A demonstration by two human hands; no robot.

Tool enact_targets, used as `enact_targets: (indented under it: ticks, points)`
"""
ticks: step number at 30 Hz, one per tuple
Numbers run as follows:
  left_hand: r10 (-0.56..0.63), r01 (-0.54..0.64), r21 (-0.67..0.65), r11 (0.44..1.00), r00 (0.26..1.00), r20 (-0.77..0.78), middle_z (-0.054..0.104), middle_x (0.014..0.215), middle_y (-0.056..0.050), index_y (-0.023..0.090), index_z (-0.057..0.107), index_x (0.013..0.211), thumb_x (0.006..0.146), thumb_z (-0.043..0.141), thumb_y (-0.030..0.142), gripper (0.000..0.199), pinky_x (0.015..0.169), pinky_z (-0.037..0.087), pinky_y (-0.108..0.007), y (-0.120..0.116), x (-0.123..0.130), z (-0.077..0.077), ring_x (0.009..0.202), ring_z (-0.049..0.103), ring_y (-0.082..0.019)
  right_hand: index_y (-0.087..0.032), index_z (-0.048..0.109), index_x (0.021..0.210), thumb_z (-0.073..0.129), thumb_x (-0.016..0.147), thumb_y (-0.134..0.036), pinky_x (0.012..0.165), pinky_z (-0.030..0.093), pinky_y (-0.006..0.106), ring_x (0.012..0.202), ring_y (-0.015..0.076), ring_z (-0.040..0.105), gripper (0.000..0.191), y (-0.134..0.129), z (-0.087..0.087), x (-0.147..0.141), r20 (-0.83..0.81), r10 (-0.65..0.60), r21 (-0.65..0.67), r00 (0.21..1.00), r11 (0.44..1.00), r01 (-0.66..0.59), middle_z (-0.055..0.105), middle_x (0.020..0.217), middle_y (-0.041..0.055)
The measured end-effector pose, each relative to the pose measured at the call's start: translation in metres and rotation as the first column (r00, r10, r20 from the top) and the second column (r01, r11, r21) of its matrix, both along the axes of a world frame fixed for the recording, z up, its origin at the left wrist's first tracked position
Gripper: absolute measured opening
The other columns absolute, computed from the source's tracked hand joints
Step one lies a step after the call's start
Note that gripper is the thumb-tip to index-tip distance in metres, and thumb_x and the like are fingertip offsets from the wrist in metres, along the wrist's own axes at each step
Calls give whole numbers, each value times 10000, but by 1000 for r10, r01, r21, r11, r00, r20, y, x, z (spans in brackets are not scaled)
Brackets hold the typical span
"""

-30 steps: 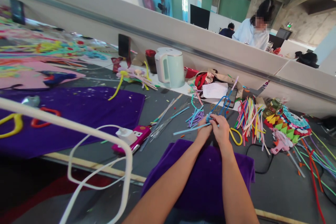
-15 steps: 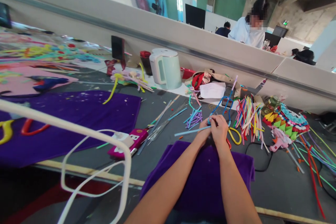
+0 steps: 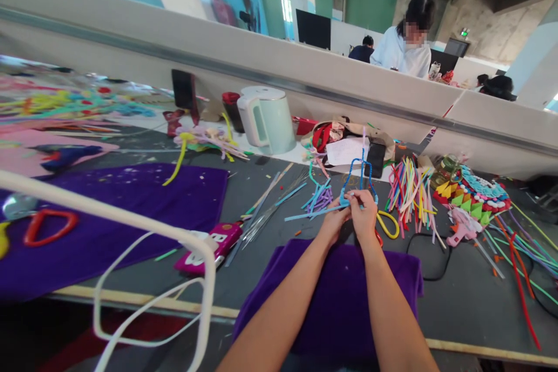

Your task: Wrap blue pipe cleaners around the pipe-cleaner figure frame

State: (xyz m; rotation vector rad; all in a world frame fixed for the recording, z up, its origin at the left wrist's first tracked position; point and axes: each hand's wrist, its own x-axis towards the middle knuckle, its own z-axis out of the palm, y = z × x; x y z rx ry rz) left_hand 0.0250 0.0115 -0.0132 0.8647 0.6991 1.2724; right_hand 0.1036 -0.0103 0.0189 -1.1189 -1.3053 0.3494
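Note:
Over the folded purple cloth [image 3: 331, 302], my left hand [image 3: 335, 223] and my right hand [image 3: 364, 214] meet with closed fingers on a bent blue pipe-cleaner frame [image 3: 370, 173]. The frame stands up beyond my fingertips, and a lilac tip [image 3: 364, 135] rises from its top. A light blue pipe cleaner [image 3: 305, 215] sticks out to the left from my left hand. Where it meets the frame, my fingers partly hide it. Just right of my right hand lie yellow-handled scissors or a yellow loop [image 3: 389, 225]; which one, I cannot tell.
Bundled coloured pipe cleaners [image 3: 412, 195] lie to the right, near a pink glue gun [image 3: 464, 225] and a colourful layered piece [image 3: 475, 189]. Thin wires [image 3: 274, 206] and a magenta box [image 3: 209, 249] are on the left. Behind stand a kettle [image 3: 279, 122] and a phone [image 3: 375, 158].
The blue frame has turned more upright and faces me more squarely. Both hands keep hold of it in nearly the same place, while the whole view has shifted slightly.

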Motion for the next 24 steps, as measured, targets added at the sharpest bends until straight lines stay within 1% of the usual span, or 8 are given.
enact_targets:
  ticks: [5,10,12,14,16,18,21,24]
  points:
    - [8,-7,22,1000,998,-55,670,737,-30,153,671,895,571,774,279,363,559,435,-216,1,1,-2,617,586,-135,-207,655,842,503,864,-283,764,450,275,807,157,589,171,-2,2,-1,6,-12,4,1000,1000,12,626,841,36]
    - [24,-22,21,1000,996,-82,680,761,-30,157,664,920,575,772,302,389,578,452,-231,2,2,-4,674,609,-163,-212,644,851,476,885,-280,778,440,281,828,165,576,185,-7,5,-1,99,-64,-2,993,998,64,621,848,41]
    - [32,-31,22,999,997,-63,683,773,-32,152,659,893,568,783,305,380,596,463,-236,3,2,-6,689,616,-165,-215,650,848,469,887,-269,795,434,290,848,172,570,193,-9,5,-1,152,-92,12,984,996,91,624,847,46]
    - [43,-42,27,999,999,-11,683,774,-29,151,652,873,558,798,294,376,612,471,-232,5,1,-7,697,620,-159,-219,656,855,464,888,-259,802,432,293,860,175,570,199,-10,5,-2,177,-102,22,979,995,99,631,853,49]
    - [43,-44,31,999,998,52,683,775,-22,154,647,880,549,812,271,387,625,479,-227,6,-2,-8,701,625,-150,-223,658,871,459,890,-258,795,436,287,855,170,576,203,-10,4,-3,162,-94,16,982,996,93,641,864,46]
    - [31,-33,18,999,996,88,683,783,-21,155,646,903,548,818,250,405,627,486,-224,8,-4,-8,696,629,-144,-218,653,875,466,888,-270,779,443,281,832,164,582,194,-10,3,-3,112,-91,2,990,996,92,648,862,41]
    - [34,-32,-25,999,995,90,686,806,-36,148,650,906,560,816,256,398,617,502,-237,8,-6,-6,686,635,-148,-200,644,853,483,880,-293,739,453,270,795,153,584,188,-8,2,-4,6,-84,-1,996,996,84,647,844,36]
    - [39,-35,-44,998,996,80,687,825,-45,145,656,881,576,808,274,365,631,525,-265,8,-7,-5,695,638,-156,-190,646,828,514,861,-323,711,454,260,800,150,581,191,-5,1,-1,-65,-77,6,995,997,78,635,842,36]
